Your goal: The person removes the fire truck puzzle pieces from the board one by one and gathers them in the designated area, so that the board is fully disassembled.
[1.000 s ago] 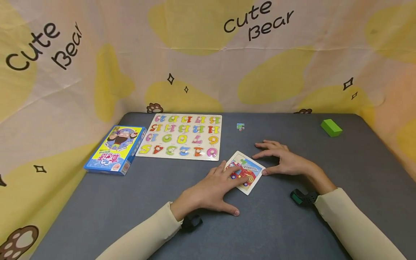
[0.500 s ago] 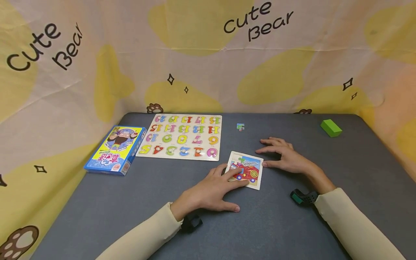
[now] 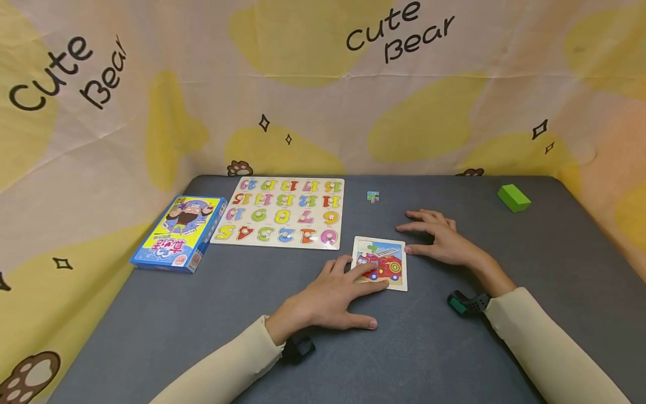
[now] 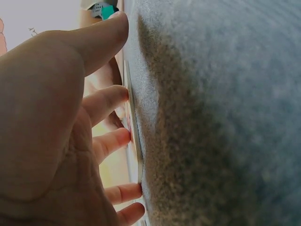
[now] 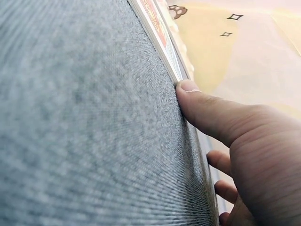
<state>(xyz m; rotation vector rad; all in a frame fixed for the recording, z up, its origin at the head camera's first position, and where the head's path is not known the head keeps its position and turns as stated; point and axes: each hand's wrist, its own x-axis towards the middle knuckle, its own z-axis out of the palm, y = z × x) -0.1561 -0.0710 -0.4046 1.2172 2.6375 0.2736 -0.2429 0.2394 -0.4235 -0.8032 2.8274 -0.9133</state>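
Observation:
A small square jigsaw puzzle board (image 3: 387,261) with a red fire truck picture and a pale frame lies flat on the dark table. My left hand (image 3: 333,294) spreads over its near left part, two fingertips resting on the picture; in the left wrist view those fingers (image 4: 110,143) touch the board's face, the thumb held away from it. On the other side, my right hand (image 3: 444,238) has its thumb tip at the board's right edge, and the right wrist view shows this thumb (image 5: 207,106) against the board's corner. Its other fingers reach out relaxed over the table.
Behind on the left lies a number puzzle board (image 3: 277,213) with colourful digits. Beside it is a blue and yellow box (image 3: 179,233). A small jigsaw piece (image 3: 373,196) lies toward the back, and a green block (image 3: 514,198) sits at the back right.
The fire truck board has turned from a diamond-like slant to nearly square with the table. My right hand has shifted slightly back along its right edge; the left fingers stay on it.

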